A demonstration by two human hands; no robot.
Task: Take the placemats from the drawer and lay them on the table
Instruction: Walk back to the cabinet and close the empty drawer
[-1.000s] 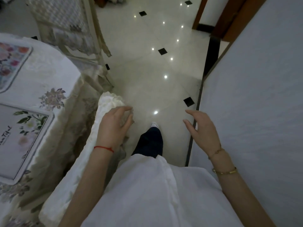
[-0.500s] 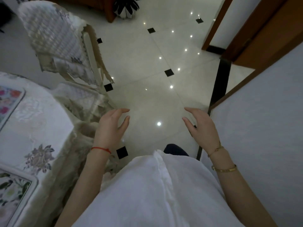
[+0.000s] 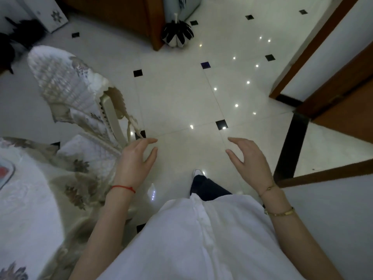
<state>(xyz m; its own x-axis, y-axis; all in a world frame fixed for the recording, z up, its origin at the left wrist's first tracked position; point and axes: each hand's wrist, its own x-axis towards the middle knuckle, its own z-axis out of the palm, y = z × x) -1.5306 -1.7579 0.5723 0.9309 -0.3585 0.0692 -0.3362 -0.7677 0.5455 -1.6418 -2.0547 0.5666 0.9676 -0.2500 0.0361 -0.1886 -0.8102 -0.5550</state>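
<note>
Since both hands have come away from that padded chair back a second ago and the view has swung off the desk, this looks like walking off for more mats. Left hand point(image 3: 137, 158) and right hand point(image 3: 248, 156) float out front, fingers loose and apart, each grip holding nothing. The desk point(image 3: 24, 209) has slid to the left edge, with just a corner of one placemat point(image 3: 5, 172) showing on it. Further out is the covered chair point(image 3: 66, 87), then tiled floor point(image 3: 181, 93). No drawer in sight, so I'd guess it's ahead somewhere.
</note>
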